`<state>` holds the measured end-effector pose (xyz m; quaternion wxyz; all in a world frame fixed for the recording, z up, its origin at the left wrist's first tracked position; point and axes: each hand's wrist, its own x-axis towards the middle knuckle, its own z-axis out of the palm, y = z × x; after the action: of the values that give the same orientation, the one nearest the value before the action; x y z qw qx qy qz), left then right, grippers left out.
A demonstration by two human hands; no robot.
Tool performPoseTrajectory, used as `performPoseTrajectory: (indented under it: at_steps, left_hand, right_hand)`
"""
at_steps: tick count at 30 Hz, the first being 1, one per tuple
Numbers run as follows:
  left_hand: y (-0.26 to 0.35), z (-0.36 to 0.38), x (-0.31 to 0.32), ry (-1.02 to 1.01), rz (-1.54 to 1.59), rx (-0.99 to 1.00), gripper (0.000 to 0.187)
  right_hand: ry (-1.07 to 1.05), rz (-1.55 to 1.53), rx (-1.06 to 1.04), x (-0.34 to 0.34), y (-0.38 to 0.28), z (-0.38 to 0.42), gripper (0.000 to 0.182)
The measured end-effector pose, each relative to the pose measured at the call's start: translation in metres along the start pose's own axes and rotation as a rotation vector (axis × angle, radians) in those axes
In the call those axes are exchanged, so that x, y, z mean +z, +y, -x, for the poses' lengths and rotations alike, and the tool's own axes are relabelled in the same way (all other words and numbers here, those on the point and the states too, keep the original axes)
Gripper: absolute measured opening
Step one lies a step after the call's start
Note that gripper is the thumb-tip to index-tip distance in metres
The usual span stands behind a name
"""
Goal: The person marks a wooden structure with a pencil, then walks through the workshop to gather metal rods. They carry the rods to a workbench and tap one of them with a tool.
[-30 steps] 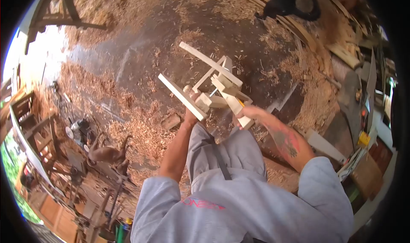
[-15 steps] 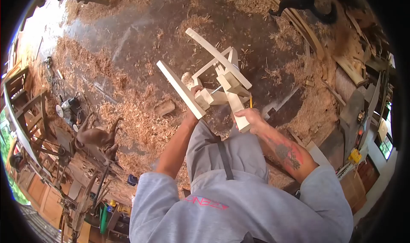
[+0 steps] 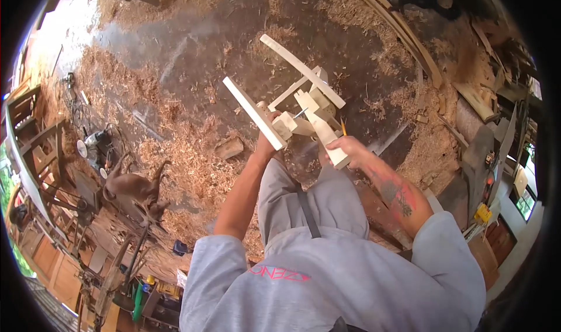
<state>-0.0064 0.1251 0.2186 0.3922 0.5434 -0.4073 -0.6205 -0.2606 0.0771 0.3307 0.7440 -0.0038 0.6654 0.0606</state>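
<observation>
Beyond the right grip (image 3: 349, 150), the pencil (image 3: 343, 127) was swung clear of the wooden piece (image 3: 321, 130) it had earlier slanted along.

Looks steeply down and slightly forward from the wearer's head through a single, very wide, curving lens. Takes in the grey shirt (image 3: 345, 279) close up, left hand (image 3: 268, 132) and right hand (image 3: 349, 150) farther off, and the floor (image 3: 213, 37) beyond, out to its cluttered side edges.

wood shavings (image 3: 190, 171) on a dark floor (image 3: 204, 57), a loose wood block (image 3: 229, 148), long planks (image 3: 429, 68)
</observation>
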Motion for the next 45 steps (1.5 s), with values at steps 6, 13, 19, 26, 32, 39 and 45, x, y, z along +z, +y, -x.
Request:
performPoseTrajectory:
  at_steps: [6,13,19,26,32,39,45]
  left_hand:
    - [0.061,-0.047,0.008,-0.256,-0.162,0.138,0.056]
    - [0.077,-0.051,0.048,-0.168,-0.114,0.122,0.051]
    - [0.030,-0.003,0.033,-0.137,-0.081,0.041,0.054]
    - [0.003,-0.001,0.023,-0.142,-0.305,0.135,0.035]
    - [0.091,0.011,0.014,-0.976,-1.456,-0.503,0.034]
    - [0.286,-0.121,0.131,-0.866,-0.599,-0.152,0.032]
    - [0.113,-0.247,0.210,-1.518,-1.502,0.325,0.074]
  right_hand:
    - [-0.088,0.198,-0.039,-0.041,-0.053,0.003,0.031]
    - [-0.100,0.164,-0.062,-0.074,-0.056,0.017,0.035]
    - [0.008,0.060,-0.128,-0.042,-0.015,-0.006,0.037]
    - [0.153,0.115,-0.295,-0.031,-0.010,-0.010,0.036]
    - [0.243,0.175,-0.333,-0.026,-0.016,0.007,0.032]
    - [0.223,0.723,-0.760,-0.037,0.012,-0.054,0.023]
    - [0.376,0.987,-0.666,-0.009,0.009,-0.058,0.023]
